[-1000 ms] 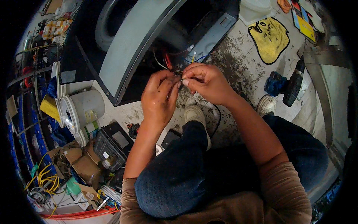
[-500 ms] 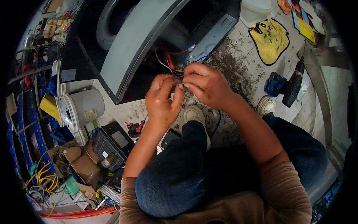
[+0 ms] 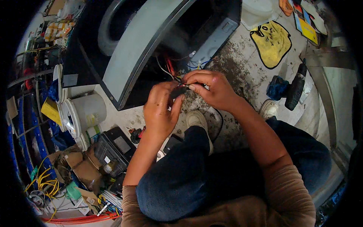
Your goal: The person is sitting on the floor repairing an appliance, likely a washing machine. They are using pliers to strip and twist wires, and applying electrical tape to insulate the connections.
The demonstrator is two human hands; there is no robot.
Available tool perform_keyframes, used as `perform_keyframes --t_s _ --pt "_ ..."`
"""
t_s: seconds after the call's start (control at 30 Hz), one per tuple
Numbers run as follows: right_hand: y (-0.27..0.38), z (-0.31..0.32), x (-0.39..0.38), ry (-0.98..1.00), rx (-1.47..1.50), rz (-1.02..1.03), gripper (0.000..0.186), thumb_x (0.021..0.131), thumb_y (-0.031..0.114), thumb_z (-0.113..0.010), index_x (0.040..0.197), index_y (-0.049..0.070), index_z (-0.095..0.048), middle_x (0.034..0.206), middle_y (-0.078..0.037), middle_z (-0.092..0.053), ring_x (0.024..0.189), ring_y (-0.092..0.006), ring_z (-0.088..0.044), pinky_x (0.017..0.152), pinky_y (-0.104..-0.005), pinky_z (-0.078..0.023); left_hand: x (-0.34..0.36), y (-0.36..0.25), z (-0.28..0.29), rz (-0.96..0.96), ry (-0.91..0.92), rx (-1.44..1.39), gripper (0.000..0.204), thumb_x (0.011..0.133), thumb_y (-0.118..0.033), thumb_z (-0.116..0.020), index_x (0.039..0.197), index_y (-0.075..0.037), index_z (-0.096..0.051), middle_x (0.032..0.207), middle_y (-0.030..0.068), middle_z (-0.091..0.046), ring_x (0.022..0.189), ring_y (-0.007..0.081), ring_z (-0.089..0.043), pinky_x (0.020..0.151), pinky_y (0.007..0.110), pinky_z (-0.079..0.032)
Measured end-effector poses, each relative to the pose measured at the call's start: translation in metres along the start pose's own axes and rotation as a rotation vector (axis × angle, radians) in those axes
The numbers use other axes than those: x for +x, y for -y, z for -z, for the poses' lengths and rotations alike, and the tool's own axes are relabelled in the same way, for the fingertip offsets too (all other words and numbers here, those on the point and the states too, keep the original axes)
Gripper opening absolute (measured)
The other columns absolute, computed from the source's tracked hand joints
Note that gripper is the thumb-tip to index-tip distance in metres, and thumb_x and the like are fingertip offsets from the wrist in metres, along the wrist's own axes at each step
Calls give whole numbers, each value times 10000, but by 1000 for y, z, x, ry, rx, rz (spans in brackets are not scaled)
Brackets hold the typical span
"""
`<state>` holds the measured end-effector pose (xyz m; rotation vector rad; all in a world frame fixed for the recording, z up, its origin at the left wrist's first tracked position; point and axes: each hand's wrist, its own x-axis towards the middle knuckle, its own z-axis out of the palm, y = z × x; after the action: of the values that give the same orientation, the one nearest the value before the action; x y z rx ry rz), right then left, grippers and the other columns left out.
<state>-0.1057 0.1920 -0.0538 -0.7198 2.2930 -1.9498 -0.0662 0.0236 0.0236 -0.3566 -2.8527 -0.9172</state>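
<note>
Just outside the open dark-and-grey metal housing (image 3: 128,53), my left hand (image 3: 160,108) has its fingers bent around a small dark piece (image 3: 178,91), too small to identify, among the wire ends. Pinched in my right hand (image 3: 213,90) is a thin wire (image 3: 186,85), close to my left fingertips. Red, white and blue wires (image 3: 169,64) run from inside the housing toward both hands, whose fingers partly hide the ends.
A drill (image 3: 295,87) and a yellow cloth (image 3: 270,45) lie on the dirty floor (image 3: 234,60) to the right. At the left are buckets (image 3: 85,113), a black case (image 3: 115,151), cardboard (image 3: 81,166), yellow cables (image 3: 47,181) and shelving. My legs and shoes are below my hands.
Both hands have shifted slightly, my fingertips a little lower than a second ago. A dark piece now shows more clearly between them, and my left thumb has drawn back from the right fingertips.
</note>
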Motion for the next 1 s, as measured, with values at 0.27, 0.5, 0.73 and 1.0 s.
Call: perform_keyframes --t_s 0.27,0.5,0.73,1.0 --pt "7 1 -1 33 -9 1 147 829 149 -589 914 36 -630 1006 -101 -649 908 -298 -623 777 -374 -496 6 12 -7 -278 -61 284 210 697 -76 -713 895 -115 -654 846 41 -576 722 224 -602 577 314 -491" --pt "19 -2 -1 35 -243 142 149 796 145 -601 906 52 -640 1005 -79 -645 884 -266 -630 739 -354 -511 -7 18 -14 341 96 -595 58 821 -88 -597 863 -47 -598 721 31 -525 542 117 -461 471 247 -362" --pt "11 -7 -3 -46 -105 88 140 800 130 -605 915 56 -637 997 -72 -646 880 -264 -632 731 -351 -515 -6 0 1 608 158 -649 169 825 -116 -661 944 -21 -589 754 21 -558 574 108 -498 476 234 -391" --pt "16 -5 -1 -47 -17 7 120 815 115 -596 910 45 -623 972 -88 -645 877 -281 -627 737 -353 -507 3 9 -5 -257 -87 182 213 704 -57 -733 892 -61 -634 845 75 -606 705 230 -615 551 304 -490"
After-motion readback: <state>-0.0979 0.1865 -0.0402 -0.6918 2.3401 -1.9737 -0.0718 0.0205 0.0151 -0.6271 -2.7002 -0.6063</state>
